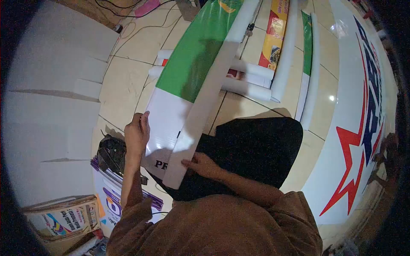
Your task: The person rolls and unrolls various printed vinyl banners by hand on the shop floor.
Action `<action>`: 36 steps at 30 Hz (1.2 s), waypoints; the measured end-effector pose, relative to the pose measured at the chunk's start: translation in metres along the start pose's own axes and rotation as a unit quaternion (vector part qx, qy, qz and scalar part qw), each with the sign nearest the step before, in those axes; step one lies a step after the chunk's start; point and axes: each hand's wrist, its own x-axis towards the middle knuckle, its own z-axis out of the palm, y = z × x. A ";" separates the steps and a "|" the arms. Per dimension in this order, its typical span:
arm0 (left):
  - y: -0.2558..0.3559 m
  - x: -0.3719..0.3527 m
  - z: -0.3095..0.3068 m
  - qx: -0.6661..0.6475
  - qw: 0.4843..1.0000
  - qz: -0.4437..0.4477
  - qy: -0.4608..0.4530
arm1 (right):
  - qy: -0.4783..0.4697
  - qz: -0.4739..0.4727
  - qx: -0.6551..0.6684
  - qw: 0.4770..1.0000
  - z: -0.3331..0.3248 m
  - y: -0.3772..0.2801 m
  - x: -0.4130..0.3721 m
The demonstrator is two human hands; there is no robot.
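A partly rolled vinyl banner [171,106], green at the far part and white nearer me, lies across my lap and stretches away over the floor. Black letters show at its near end. Its right side is curled into a long white tube. My left hand [137,131] pinches the banner's left edge, thumb on top. On the right side, my right hand [204,165] grips the rolled part near its lower end; some of its fingers are hidden beneath. Black cloth [256,149] covers my legs under the banner.
Other rolled banners [275,55] lie on the tiled floor ahead, with a green-and-white one [306,64] beside them. A large white banner with a red star [348,162] spreads at right. At left are a black bag [112,151], a cardboard box [64,219] and cables [141,26].
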 end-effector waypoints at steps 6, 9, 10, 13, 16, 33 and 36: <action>-0.013 -0.015 -0.003 0.010 1.000 -0.005 0.005 | 0.097 -0.063 -0.583 0.804 -0.115 -0.042 0.034; -0.021 -0.021 -0.002 0.004 1.000 0.002 0.025 | 0.237 -0.185 -0.612 0.732 -0.187 -0.055 0.086; -0.023 -0.024 -0.004 0.020 1.000 -0.010 0.009 | 0.242 -0.195 -0.676 0.668 -0.197 -0.058 0.099; -0.039 -0.045 -0.014 0.019 0.999 -0.025 -0.005 | 0.166 -0.177 0.147 0.959 -0.195 -0.077 0.119; -0.057 -0.073 -0.022 -0.016 1.000 -0.008 0.013 | 0.132 -0.149 0.298 0.934 -0.157 -0.065 0.129; -0.030 -0.095 -0.040 -0.019 0.998 -0.039 -0.034 | 0.340 -0.249 0.252 0.871 -0.115 -0.060 0.091; -0.025 -0.103 -0.035 -0.057 0.998 -0.017 -0.023 | 0.357 -0.271 0.254 0.857 -0.122 -0.052 0.073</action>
